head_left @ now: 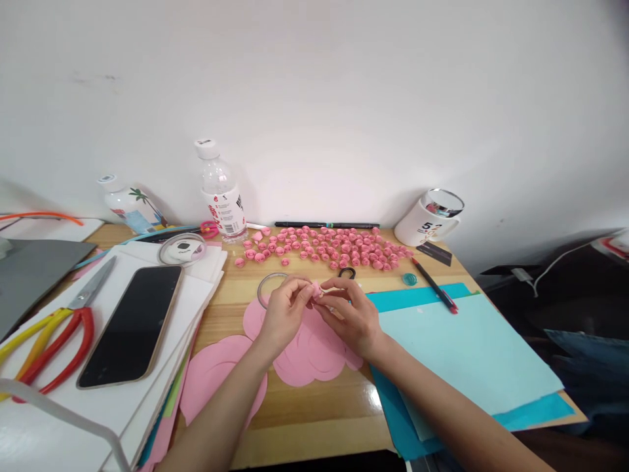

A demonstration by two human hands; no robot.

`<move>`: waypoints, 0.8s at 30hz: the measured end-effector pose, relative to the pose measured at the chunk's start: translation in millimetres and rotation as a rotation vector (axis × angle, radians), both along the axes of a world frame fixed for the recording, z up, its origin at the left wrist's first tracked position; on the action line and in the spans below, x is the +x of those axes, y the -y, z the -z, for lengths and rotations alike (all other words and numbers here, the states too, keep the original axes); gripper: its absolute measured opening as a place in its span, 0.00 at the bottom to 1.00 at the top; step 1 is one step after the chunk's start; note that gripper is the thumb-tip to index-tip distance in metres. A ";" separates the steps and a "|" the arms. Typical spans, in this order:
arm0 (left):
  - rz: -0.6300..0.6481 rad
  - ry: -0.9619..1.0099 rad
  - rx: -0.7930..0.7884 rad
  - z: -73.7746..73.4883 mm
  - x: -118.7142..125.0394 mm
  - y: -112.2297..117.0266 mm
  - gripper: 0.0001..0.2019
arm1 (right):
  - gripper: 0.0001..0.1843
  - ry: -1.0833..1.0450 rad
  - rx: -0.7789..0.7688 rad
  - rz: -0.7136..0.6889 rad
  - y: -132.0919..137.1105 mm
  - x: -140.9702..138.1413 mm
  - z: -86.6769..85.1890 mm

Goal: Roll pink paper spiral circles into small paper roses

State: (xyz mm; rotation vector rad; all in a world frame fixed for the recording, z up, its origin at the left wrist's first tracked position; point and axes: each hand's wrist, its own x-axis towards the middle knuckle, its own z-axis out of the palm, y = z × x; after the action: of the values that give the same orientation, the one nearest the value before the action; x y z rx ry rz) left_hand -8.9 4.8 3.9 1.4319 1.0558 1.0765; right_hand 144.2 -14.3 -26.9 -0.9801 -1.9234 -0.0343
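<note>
Over the middle of the wooden surface [314, 423], the person I'm watching holds both hands close together, the left hand [284, 309] and right hand [358, 318] almost meeting. Between them is a small pink paper piece [316, 288]; the fingers of both hands are pinching it, though its exact shape is partly covered. Below the hands lie overlapping pink paper rounds [314, 357], with another pink round [209, 370] partly under the left forearm. Just beyond, many little pink paper rosettes [344, 246] lie scattered toward the wall, and a black pen [327, 225] lies behind them. To the right I can see light blue sheets [462, 357], a black and red pen [435, 285] touching them, and a white mug [415, 223] by the wall. Over on the left, a dark phone [132, 328] lies beside red and yellow scissors [81, 308] on stacked white paper [170, 373].
</note>
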 end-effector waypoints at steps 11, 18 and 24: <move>0.025 -0.070 -0.007 -3.0 -0.6 -0.8 0.10 | 0.10 -0.006 0.087 0.003 -4.6 -6.4 -7.8; 0.021 0.020 -0.079 -2.0 -1.2 0.6 0.10 | 0.08 0.052 0.079 -0.004 -4.9 -1.6 -1.8; 0.023 0.091 -0.108 -1.1 -1.3 0.2 0.08 | 0.07 0.047 0.072 0.012 -5.0 -2.5 -3.2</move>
State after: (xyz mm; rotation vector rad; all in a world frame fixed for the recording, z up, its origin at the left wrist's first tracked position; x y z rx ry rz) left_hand -10.2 4.6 5.0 1.2947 1.0145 1.0429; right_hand 141.7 -9.3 -23.7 -0.9507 -1.9460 -0.1334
